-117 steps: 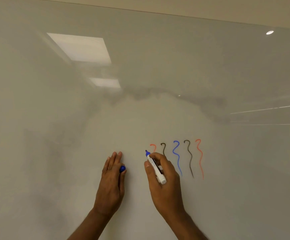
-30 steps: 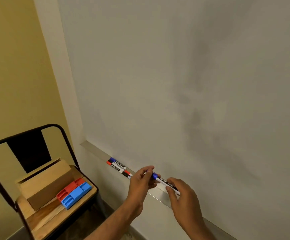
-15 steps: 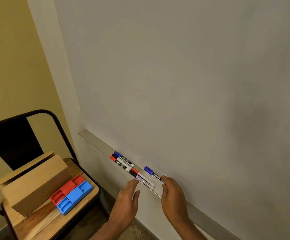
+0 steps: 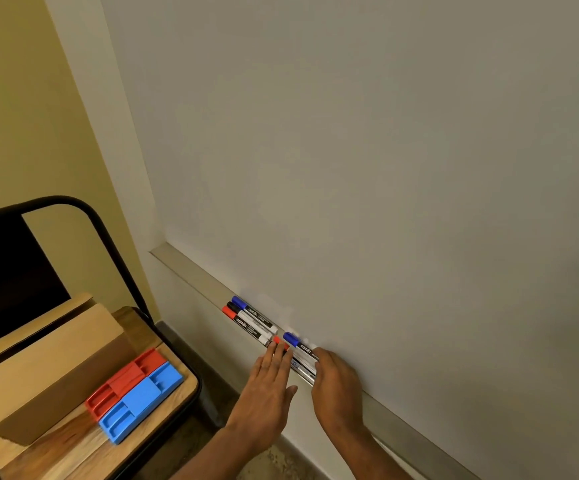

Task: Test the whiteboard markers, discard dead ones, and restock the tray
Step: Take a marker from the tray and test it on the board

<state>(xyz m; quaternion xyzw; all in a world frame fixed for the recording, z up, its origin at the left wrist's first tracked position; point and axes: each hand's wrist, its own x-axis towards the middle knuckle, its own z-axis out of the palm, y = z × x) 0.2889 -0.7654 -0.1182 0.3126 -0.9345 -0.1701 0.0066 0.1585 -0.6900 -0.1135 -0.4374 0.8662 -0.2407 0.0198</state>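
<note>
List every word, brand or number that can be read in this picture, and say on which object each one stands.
"camlin": on the barrel of the blue-capped marker farthest back in the tray.
"camlin": on the red-capped marker at the front.
"camlin": on the blue-capped marker by the right hand.
The smaller print beside each brand is too blurred to read.
The other things carry no readable text.

Brushed metal tray [image 4: 191,271], glossy plastic markers [image 4: 251,320], wood-grain chair seat [image 4: 73,441].

Red marker [image 4: 280,342] half-hidden (under left fingers [image 4: 274,355])
</note>
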